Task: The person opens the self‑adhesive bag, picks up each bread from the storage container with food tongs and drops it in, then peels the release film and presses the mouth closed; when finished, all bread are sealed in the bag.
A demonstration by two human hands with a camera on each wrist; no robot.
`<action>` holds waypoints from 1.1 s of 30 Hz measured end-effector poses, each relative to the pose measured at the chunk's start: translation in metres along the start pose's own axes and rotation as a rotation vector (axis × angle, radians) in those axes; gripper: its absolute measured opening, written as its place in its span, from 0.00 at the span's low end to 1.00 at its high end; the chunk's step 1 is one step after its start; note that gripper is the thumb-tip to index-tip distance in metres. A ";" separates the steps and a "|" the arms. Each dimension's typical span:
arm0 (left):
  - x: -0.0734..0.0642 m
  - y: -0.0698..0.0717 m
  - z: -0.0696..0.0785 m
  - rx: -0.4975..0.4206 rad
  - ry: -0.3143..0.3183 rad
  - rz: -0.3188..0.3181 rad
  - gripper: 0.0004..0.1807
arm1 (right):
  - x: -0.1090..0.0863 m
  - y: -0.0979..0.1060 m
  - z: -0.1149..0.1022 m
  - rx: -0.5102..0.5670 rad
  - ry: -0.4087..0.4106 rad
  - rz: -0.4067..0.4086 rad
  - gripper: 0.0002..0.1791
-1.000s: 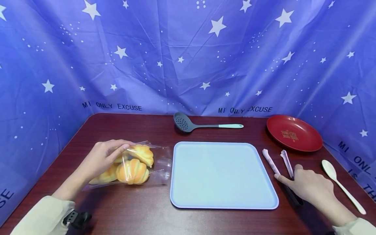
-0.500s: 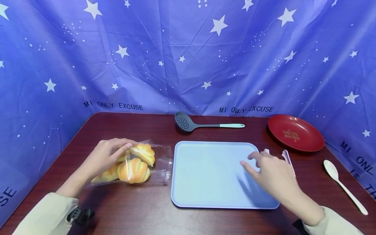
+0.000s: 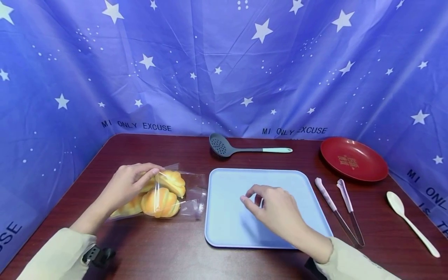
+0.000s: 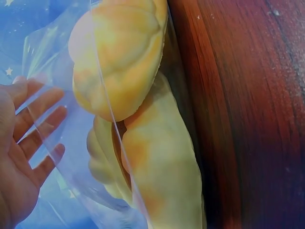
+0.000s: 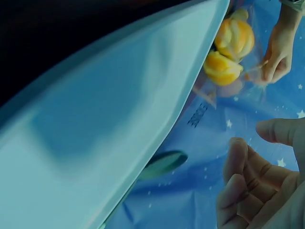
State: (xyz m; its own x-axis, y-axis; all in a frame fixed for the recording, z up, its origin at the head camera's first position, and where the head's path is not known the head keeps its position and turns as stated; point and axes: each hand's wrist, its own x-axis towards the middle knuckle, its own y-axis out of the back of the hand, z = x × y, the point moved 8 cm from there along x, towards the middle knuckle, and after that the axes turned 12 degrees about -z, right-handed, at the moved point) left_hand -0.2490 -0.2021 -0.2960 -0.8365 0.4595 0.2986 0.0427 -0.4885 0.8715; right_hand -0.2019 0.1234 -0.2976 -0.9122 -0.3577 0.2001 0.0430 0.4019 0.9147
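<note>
Left hand (image 3: 130, 182) in the left part of the frame, with a pinch of thumb and forefinger on the upper edge of a thin, transparent plastic bag (image 3: 193, 206), lying on the dark red-brown table (image 3: 168, 249), with golden, ridged bread rolls (image 3: 160, 202) inside. Right hand (image 3: 278, 209) right of centre, loosely bent above a pale-blue rectangular tray (image 3: 224, 210), holding nothing. Probably light, with limp, slippery film and soft, easily dented contents; better to grasp by flat film at the right end, not by the rolls.

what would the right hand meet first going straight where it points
Probably the clear bag holding the bread rolls, though how high the right hand hovers over the tray is unclear.
</note>
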 end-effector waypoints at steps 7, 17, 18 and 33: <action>0.000 0.002 -0.001 -0.002 0.030 0.022 0.08 | 0.005 -0.013 -0.019 0.045 0.051 -0.023 0.06; 0.000 0.002 -0.001 -0.013 0.037 0.009 0.08 | 0.010 -0.032 -0.032 0.156 0.125 -0.108 0.06; 0.001 0.001 -0.001 -0.013 0.038 0.006 0.08 | 0.011 -0.035 -0.034 0.176 0.133 -0.123 0.06; 0.001 0.000 -0.004 -0.022 0.039 -0.009 0.08 | 0.025 -0.073 -0.076 0.366 0.180 -0.237 0.09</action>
State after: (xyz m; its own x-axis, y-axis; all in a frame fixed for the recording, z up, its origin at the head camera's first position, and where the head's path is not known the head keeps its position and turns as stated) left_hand -0.2521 -0.2042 -0.2966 -0.8573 0.4350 0.2752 0.0238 -0.5007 0.8653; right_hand -0.1974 0.0211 -0.3328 -0.7928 -0.6031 0.0877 -0.3342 0.5505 0.7650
